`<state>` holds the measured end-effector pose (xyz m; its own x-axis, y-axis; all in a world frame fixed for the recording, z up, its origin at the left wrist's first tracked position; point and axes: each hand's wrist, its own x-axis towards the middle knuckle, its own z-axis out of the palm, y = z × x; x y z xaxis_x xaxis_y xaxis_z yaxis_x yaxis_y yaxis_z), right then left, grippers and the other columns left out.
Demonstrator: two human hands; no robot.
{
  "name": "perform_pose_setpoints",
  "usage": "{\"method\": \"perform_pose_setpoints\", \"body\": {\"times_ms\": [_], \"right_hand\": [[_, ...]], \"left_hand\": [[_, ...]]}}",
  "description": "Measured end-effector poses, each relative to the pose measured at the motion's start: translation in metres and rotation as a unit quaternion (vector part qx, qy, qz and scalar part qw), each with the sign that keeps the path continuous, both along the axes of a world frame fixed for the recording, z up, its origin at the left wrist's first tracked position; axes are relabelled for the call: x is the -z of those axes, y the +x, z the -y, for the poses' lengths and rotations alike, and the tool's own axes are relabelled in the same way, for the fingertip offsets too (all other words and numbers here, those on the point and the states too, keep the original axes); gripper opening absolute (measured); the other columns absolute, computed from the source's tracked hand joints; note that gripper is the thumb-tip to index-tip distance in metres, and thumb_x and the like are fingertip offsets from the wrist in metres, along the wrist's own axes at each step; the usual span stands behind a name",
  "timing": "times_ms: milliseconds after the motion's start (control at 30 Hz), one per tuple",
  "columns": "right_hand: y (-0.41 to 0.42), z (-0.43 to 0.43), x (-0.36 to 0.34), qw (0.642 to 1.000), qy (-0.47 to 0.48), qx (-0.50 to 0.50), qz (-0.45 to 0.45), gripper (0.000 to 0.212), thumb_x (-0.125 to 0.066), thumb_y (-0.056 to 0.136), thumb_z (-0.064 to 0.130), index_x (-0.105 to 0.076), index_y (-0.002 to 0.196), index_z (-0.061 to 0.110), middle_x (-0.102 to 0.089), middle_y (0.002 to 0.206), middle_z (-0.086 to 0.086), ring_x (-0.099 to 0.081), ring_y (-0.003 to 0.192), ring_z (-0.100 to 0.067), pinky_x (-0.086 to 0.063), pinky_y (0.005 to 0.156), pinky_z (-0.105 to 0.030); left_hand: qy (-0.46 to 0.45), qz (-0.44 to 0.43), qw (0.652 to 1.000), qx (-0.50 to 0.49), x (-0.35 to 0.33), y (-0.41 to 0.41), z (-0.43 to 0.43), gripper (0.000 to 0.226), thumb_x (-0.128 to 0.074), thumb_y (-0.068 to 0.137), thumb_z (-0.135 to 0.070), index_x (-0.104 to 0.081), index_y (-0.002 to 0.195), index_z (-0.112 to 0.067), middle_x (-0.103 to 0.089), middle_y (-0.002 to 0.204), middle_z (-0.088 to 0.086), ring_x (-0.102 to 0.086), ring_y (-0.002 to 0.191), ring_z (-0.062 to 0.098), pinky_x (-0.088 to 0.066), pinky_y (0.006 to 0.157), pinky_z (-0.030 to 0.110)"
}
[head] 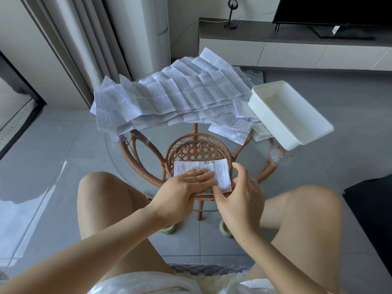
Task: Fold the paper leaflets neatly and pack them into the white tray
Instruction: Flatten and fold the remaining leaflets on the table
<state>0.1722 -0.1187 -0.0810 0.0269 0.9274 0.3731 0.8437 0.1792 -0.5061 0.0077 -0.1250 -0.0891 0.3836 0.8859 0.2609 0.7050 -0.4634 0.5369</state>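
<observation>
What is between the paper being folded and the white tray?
Just bare glass tabletop, with the wicker table frame showing through it, lies between the leaflet and the white tray. The head view shows this.

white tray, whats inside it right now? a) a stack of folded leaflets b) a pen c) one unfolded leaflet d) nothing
d, the white tray shows only its bare floor, while the pile of unfolded leaflets lies beside it.
</observation>
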Motion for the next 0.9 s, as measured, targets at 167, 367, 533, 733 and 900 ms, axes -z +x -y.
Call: {"method": "perform_pose_setpoints", "body": {"times_ms": [167,367,533,733,900], "right_hand": [[0.005,0.004,0.000,1.000,0.001,0.012,-0.022,0.057,-0.080,0.062,0.006,-0.058,0.115,0.012,-0.062,0.082,-0.006,-0.061,0.078,-0.031,-0.047,0.068,-0.043],[0.008,-0.001,-0.006,0.999,-0.033,0.024,-0.036,0.054,-0.073,0.066,-0.005,-0.060,0.114,0.017,-0.052,0.075,0.006,-0.057,0.078,-0.025,-0.042,0.073,-0.039],[0.015,-0.007,-0.012,0.993,-0.100,-0.011,-0.054,0.052,-0.065,0.074,-0.005,-0.064,0.116,0.025,-0.050,0.076,0.008,-0.054,0.081,-0.020,-0.047,0.078,-0.039],[0.029,-0.016,-0.018,0.976,-0.191,-0.033,-0.099,0.054,-0.051,0.076,-0.009,-0.066,0.116,0.024,-0.049,0.077,0.010,-0.050,0.078,-0.016,-0.044,0.075,-0.026],[0.028,-0.009,-0.017,0.993,-0.098,-0.062,-0.037,0.036,-0.059,0.084,0.007,-0.067,0.114,0.025,-0.053,0.088,0.007,-0.056,0.083,-0.019,-0.043,0.067,-0.028]], "left_hand": [[0.004,-0.059,0.997,0.048,0.000,-0.007,-0.003,0.065,-0.041,0.079,0.006,-0.061,0.127,-0.034,-0.046,0.144,0.002,-0.036,0.139,0.019,-0.023,0.116,0.039],[0.029,-0.083,0.993,0.072,0.001,-0.007,-0.006,0.072,-0.052,0.078,0.016,-0.061,0.126,-0.036,-0.042,0.147,0.003,-0.031,0.140,0.023,-0.021,0.114,0.047],[0.050,-0.096,0.991,0.074,0.002,-0.007,-0.005,0.078,-0.059,0.076,0.019,-0.059,0.128,-0.038,-0.039,0.149,0.001,-0.025,0.141,0.021,-0.015,0.114,0.046],[0.056,-0.103,0.990,0.075,0.002,-0.008,-0.006,0.080,-0.061,0.074,0.020,-0.057,0.130,-0.038,-0.036,0.150,0.001,-0.021,0.141,0.020,-0.013,0.113,0.048],[0.065,-0.096,0.990,0.077,0.005,-0.009,-0.005,0.078,-0.062,0.074,0.019,-0.059,0.129,-0.037,-0.038,0.149,0.002,-0.025,0.141,0.022,-0.018,0.113,0.051]]}}
